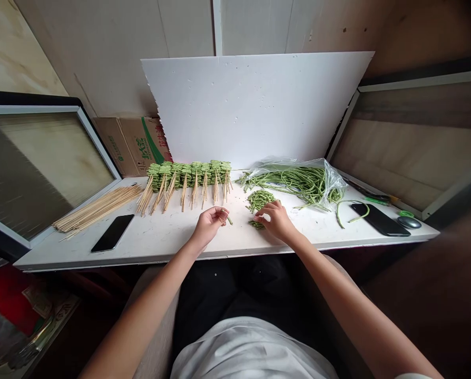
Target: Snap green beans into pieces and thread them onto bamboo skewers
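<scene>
Just left of the table's middle, my left hand (211, 225) is closed in a pinch on a short piece of green bean (229, 220), whose end pokes out past the fingertips. My right hand (275, 220) reaches over the near side of a heap of cut green bean pieces (260, 200), with thumb and fingers drawn together; whatever they grip is hidden. Behind my left hand stands a row of finished bean skewers (188, 176), green pieces stacked at the back and bare bamboo ends pointing toward me.
Loose bamboo sticks (101, 206) and a phone (113, 233) lie at left. Uncut long beans (298, 184) spill from a clear plastic bag (334, 179). At right are a single bean (339, 213), a dark phone (381, 220) and a mouse (409, 222). A white board (259, 105) stands behind.
</scene>
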Demonstrator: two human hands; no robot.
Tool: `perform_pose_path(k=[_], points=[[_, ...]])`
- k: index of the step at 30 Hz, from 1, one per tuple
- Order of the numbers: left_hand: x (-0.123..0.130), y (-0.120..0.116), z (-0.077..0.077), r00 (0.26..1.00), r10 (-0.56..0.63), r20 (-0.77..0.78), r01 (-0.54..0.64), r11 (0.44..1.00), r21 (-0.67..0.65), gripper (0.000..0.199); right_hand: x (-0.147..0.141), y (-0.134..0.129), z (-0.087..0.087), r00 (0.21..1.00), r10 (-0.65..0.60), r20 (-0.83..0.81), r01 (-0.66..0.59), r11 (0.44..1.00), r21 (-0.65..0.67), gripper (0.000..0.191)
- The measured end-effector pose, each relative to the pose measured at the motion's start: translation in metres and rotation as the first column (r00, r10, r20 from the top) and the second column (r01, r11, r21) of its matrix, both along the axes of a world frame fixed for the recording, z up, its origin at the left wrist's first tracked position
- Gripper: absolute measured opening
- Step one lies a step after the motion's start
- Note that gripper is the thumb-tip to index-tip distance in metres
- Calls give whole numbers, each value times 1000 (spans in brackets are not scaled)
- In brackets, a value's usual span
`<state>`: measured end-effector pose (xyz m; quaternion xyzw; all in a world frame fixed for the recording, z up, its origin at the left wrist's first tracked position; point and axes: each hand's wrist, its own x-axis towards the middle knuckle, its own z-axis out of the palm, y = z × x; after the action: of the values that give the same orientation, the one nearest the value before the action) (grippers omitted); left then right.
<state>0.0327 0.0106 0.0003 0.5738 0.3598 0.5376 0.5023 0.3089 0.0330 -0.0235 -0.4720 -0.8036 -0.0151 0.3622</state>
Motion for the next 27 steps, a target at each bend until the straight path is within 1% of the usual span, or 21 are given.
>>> perform_pose_path(k=[2, 5, 6, 8, 10, 13, 15, 18, 22, 27], points=[[0, -1, 1, 998, 3, 69, 0, 999, -55, 54, -14, -13, 13, 998, 66, -13, -65, 996, 64, 16], [2, -3, 3, 990, -15, 138, 33, 991, -132, 54, -39, -35, 33, 966, 244, -81, -233, 964, 124, 29], [3, -4, 4, 989, -23, 148, 46, 987, -153, 54, -46, -41, 38, 956, 273, -111, -256, 956, 145, 32], [5, -7, 5, 987, -40, 157, 68, 982, -178, 53, -56, -49, 43, 940, 299, -166, -269, 946, 181, 32], [7, -9, 6, 986, -60, 158, 88, 980, -177, 52, -59, -51, 44, 931, 298, -210, -254, 943, 214, 22], [10, -14, 8, 985, -84, 150, 107, 983, -148, 49, -58, -49, 43, 917, 299, -262, -236, 940, 246, 7], [12, -17, 11, 988, -88, 131, 104, 987, -120, 48, -56, -48, 42, 910, 306, -280, -238, 938, 252, 4], [13, -21, 13, 994, -84, 65, 88, 994, -61, 46, -56, -49, 44, 907, 325, -267, -260, 933, 251, 5], [14, -23, 14, 995, -91, -34, 92, 996, 18, 45, -58, -52, 45, 901, 348, -259, -289, 926, 242, 11], [14, -22, 11, 992, -91, -87, 101, 987, 123, 45, -59, -55, 47, 874, 368, -316, -304, 924, 234, 13]])
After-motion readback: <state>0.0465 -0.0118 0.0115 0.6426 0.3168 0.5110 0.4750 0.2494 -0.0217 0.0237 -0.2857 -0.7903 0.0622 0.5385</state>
